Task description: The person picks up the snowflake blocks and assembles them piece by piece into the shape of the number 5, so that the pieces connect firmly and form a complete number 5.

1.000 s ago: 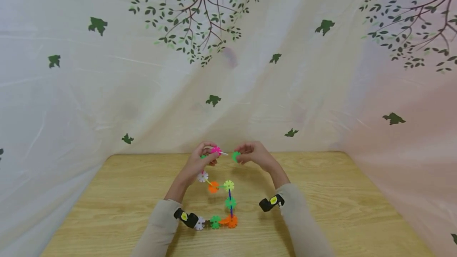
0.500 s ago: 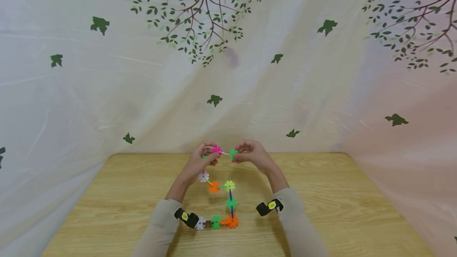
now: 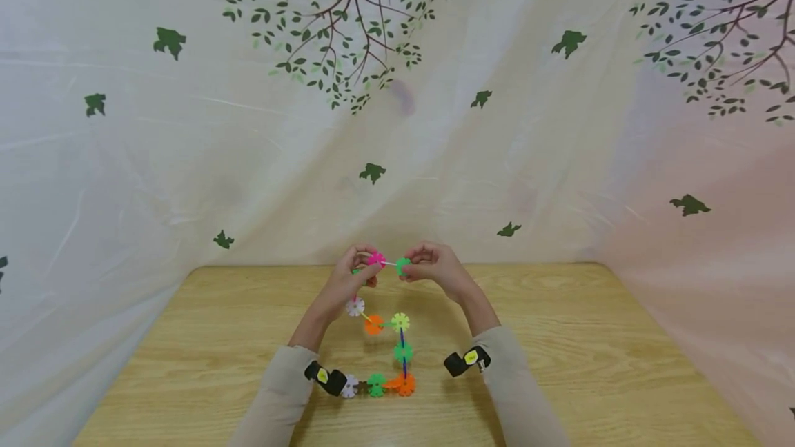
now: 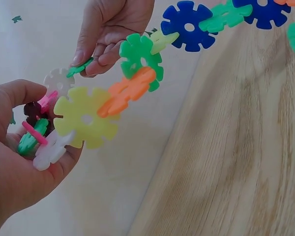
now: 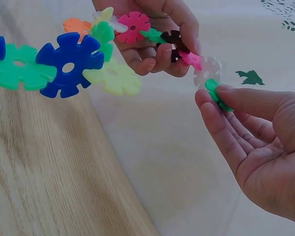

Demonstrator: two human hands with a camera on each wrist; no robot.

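Note:
A chain of notched plastic snowflake discs, with a yellow disc (image 4: 86, 118) and a blue disc (image 5: 71, 64) among them, runs from my left hand (image 3: 343, 280) back over the table. My left thumb and fingers pinch it near its far end, by a pink disc (image 3: 376, 260) and a dark brown one. Past the fingertips a translucent white disc (image 5: 209, 71) sticks out. My right hand (image 3: 442, 271) pinches a green disc (image 5: 217, 95) between thumb and forefinger. Its edge meets the white disc's rim; whether it sits in a notch I cannot tell.
The chain's lower part bends past a light yellow disc (image 3: 400, 323) to an orange disc (image 3: 406, 384) and a white one by the left wrist camera (image 3: 326, 379). Behind the wooden table (image 3: 577, 364) hangs a pale curtain (image 3: 298, 157) printed with branches and birds.
My right hand has moved slightly left and up, bringing the green disc from apart to against the white disc. The left hand has stayed nearly still with the chain.

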